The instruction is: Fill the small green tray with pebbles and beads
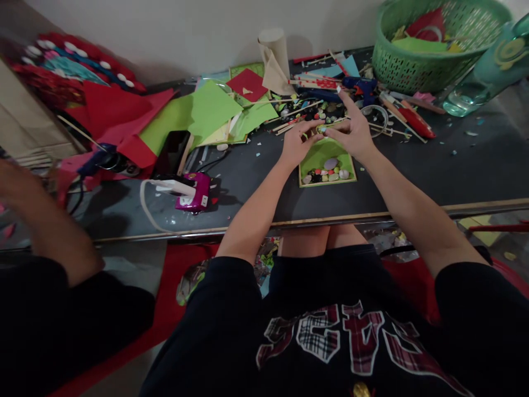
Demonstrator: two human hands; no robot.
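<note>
My left hand (298, 144) and my right hand (356, 131) meet over the far edge of a small green tray-like frame (324, 148). Between their fingertips is a small yellowish piece (320, 129), too small to name, and the fingers of both hands are pinched at it. My right index finger points up and away, with a white bit at its tip. Along the frame's near side lie pebbles in several colours, including a larger grey-purple stone (330, 164).
Loose pebbles, sticks and a blue glue gun (361, 88) lie behind my hands. Green paper (212, 110), a phone (172, 151) and a purple power adapter (194, 190) are left. A green basket (407, 69) and a bottle (481, 74) stand right. A co-worker's arm (53, 231) is at far left.
</note>
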